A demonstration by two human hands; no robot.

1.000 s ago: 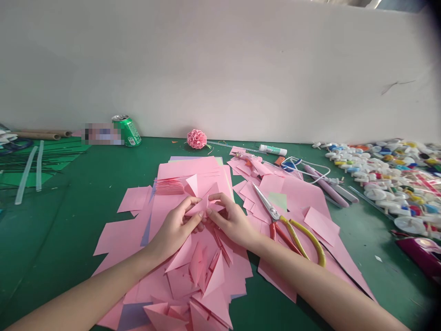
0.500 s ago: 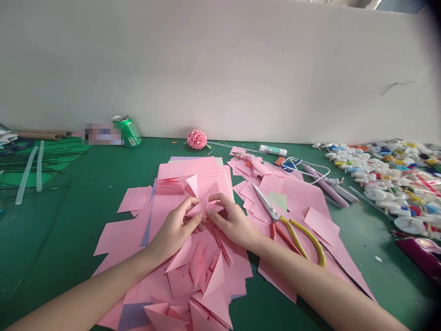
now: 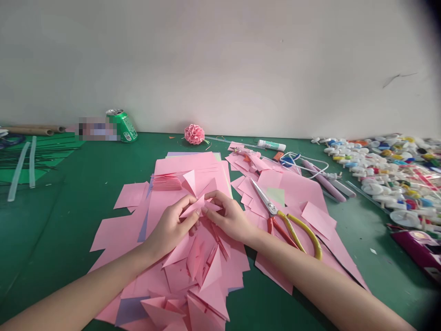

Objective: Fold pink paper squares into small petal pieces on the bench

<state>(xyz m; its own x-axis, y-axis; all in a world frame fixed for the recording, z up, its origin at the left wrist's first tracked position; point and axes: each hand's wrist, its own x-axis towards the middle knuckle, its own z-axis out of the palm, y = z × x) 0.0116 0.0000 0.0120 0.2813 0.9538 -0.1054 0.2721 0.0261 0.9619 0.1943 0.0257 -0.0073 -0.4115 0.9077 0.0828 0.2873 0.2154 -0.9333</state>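
Observation:
Between my two hands is a piece of folded pink paper with pointed corners. My left hand pinches its left side, thumb on top. On the opposite side, my right hand grips it, its thumb close to the left one. The fingertips underneath are partly hidden. Just beyond my hands lie a neat stack of pink paper and a pale folded triangle. Several folded pink pieces are heaped nearer to me, over loose pink sheets.
Scissors with red and yellow handles lie right of my hands on pink paper. Toward the wall are a pink paper ball, a green can and a glue stick. Many small coloured plastic parts cover the right side.
Both hands keep hold of the folded paper, and their thumbs have shifted slightly over it. The whole view has moved a little, so everything appears slightly higher and further left.

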